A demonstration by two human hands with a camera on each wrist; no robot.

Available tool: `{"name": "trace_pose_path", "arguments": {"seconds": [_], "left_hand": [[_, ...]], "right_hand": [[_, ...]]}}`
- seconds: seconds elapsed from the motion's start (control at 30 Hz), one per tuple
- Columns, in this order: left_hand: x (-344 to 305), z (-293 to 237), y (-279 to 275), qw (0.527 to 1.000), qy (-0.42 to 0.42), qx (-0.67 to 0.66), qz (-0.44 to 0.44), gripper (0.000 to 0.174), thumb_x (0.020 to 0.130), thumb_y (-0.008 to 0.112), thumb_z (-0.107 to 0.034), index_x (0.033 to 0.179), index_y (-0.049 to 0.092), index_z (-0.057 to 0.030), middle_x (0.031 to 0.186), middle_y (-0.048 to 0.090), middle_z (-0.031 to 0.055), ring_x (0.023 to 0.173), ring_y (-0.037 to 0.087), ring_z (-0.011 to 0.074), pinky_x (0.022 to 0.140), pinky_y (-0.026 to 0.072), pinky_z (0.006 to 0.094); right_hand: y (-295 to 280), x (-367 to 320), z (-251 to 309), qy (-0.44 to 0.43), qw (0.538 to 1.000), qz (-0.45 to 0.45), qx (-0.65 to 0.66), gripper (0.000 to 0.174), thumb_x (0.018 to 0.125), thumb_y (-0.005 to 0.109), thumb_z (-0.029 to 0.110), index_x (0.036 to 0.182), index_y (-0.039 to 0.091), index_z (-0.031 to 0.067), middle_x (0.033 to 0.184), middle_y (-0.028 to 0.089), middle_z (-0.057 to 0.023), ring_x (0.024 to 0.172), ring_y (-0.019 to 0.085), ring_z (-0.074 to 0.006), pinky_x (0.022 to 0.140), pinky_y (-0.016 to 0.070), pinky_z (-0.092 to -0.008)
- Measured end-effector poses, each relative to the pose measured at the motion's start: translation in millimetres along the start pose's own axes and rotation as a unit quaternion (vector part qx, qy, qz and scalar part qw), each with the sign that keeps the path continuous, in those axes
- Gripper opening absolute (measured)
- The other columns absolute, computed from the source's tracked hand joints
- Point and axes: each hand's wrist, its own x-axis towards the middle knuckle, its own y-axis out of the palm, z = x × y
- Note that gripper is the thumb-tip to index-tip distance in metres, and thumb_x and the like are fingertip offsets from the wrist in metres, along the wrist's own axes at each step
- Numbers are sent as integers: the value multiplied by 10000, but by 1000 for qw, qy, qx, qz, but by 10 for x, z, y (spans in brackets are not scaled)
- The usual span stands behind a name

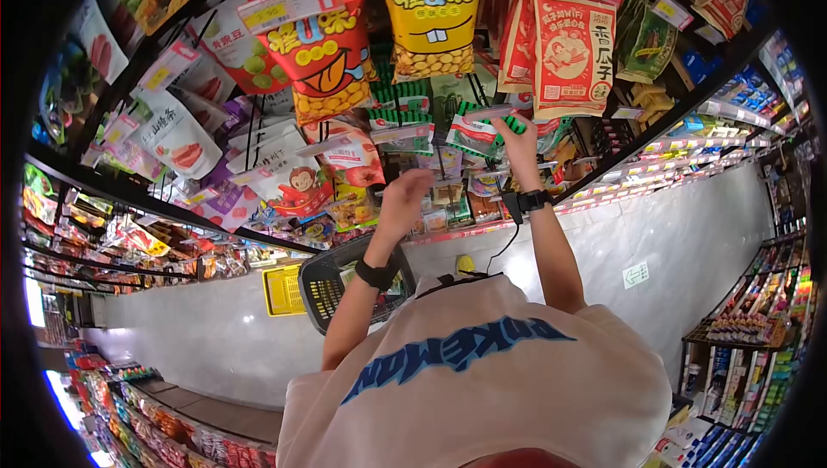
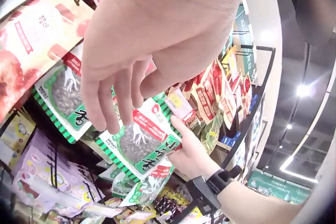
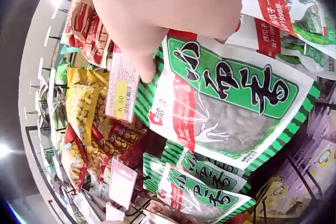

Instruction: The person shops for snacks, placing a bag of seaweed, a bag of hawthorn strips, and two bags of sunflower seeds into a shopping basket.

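Observation:
My right hand (image 1: 520, 145) pinches the edge of a white and green bag of watermelon seeds (image 3: 220, 92) at the snack rack. The thumb lies at the striped border, beside a 6.50 price tag (image 3: 122, 90). The bag has a clear window with dark seeds. My left hand (image 1: 403, 203) hovers to the left, its fingers loosely bent and holding nothing. In the left wrist view its fingertips overlap a second green-striped bag (image 2: 65, 98) and the bag in my right hand. Similar seed bags (image 3: 197, 192) hang close by.
Large red (image 1: 317, 54) and yellow (image 1: 433, 24) peanut bags hang above, with red-and-cream seed bags (image 1: 575, 54) to the right. A dark shopping basket (image 1: 323, 291) is below my left arm, a yellow basket (image 1: 282, 290) beside it. Metal hooks and price tags stick out between the packs.

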Motion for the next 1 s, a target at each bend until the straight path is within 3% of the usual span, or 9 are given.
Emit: {"name": "trace_pose_path", "arguments": {"seconds": [0.07,0.33,0.37,0.43,0.47,0.5,0.7,0.8,1.0], "left_hand": [[124,17,82,999,-6,42,31,309,987,521,-83,1287,580,-38,1170,679,106,918,668,184,772,524,314],[518,305,518,998,-7,63,-15,650,879,609,-79,1468,342,-20,1201,645,217,826,698,244,747,543,367],[544,163,488,993,-88,72,36,698,866,604,-107,1487,301,-12,1184,614,285,879,668,411,762,542,429],[564,314,582,999,-19,47,-3,723,860,599,-124,1494,277,7,1263,557,326,1068,606,462,909,492,470],[639,562,676,988,102,107,-34,721,869,598,-123,1494,266,12,1352,505,314,1161,558,463,971,463,467],[630,452,673,996,47,69,-5,688,879,591,-105,1485,284,9,1398,477,289,1166,566,440,956,480,465],[475,228,590,999,-14,34,-28,601,882,604,-94,1429,376,3,1060,665,204,973,667,350,814,533,419],[333,474,579,998,-7,-1,-59,567,890,603,-108,1416,412,-13,879,690,154,801,685,292,716,524,390],[-78,507,313,996,-48,-14,-68,473,892,608,-127,1340,503,-18,855,691,157,787,686,275,697,517,388]], "right_hand": [[-16,71,-97,-4,1000,-3,-16,674,785,823,403,1197,583,-73,1163,581,-176,1041,575,-234,867,462,-376],[-3,216,-449,-149,983,-11,-104,504,821,808,248,1158,583,-51,1042,620,-100,951,586,-174,852,477,-310],[52,199,-331,-125,990,2,-69,445,826,793,220,1123,605,-53,1054,623,-103,955,586,-177,859,474,-316],[126,56,85,4,997,44,71,292,842,751,148,1024,667,-65,1090,631,-113,979,582,-186,886,458,-332],[162,36,82,-1,996,38,78,297,838,749,138,1042,662,-61,1072,639,-110,965,588,-187,888,459,-331],[153,46,77,-4,996,27,82,305,834,747,128,1059,657,-56,1054,647,-107,950,594,-189,891,459,-330],[221,212,-130,-63,997,-26,-24,412,839,726,140,1173,567,-43,1120,622,-108,1019,578,-207,937,435,-336],[201,135,-105,-30,998,7,58,553,851,736,191,1277,488,-59,1261,552,-164,1125,535,-241,989,399,-343],[134,240,-330,30,991,39,121,641,919,677,181,1417,331,-30,1350,480,-138,1176,498,-246,986,395,-361]]}}
